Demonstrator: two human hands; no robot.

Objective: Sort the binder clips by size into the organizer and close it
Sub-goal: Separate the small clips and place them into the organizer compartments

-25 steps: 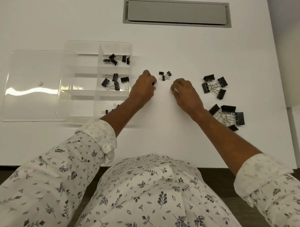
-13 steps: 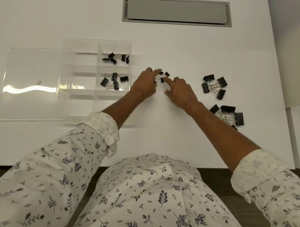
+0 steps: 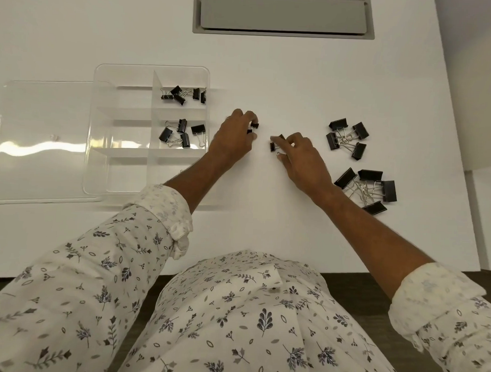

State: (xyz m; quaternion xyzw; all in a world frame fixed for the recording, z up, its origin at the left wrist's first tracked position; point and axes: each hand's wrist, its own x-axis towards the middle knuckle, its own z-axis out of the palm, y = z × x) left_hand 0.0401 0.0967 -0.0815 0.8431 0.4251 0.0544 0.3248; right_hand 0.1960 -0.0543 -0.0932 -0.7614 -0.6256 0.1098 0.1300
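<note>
Both of your hands are now down on the smallest clips, in the middle of the white tabletop (image 3: 270, 75). Half a second ago your fingertips were only reaching to the little cluster; a second ago the cluster lay untouched between your two fists. Now it has been split. Your left hand (image 3: 235, 135) is pinched shut on tiny black binder clips (image 3: 253, 127) — two dark bodies show at its fingertips — and your right hand (image 3: 298, 154) is curled over another pair of tiny black clips (image 3: 275, 143), thumb and forefinger closing on them, with a wire handle showing under the palm. Whether that pair is off the table yet, I cannot tell.

This probably means the small size is next to be sorted. The clear plastic compartment organizer (image 3: 123, 73) sits to your left, just beside your left hand, with its transparent flat lid (image 3: 40, 139) lying off to its far side. Two compartments in its right column hold clips already: a far one with small black clips (image 3: 183, 94) and a middle one with slightly larger black clips (image 3: 182, 135). The near compartment is partly hidden by your forearm.

To your right, the medium black binder clips (image 3: 347, 138) and the large black binder clips (image 3: 368, 188) are still in loose heaps on the table — so the sort looks less than half done, and the lid waits until last.
</note>
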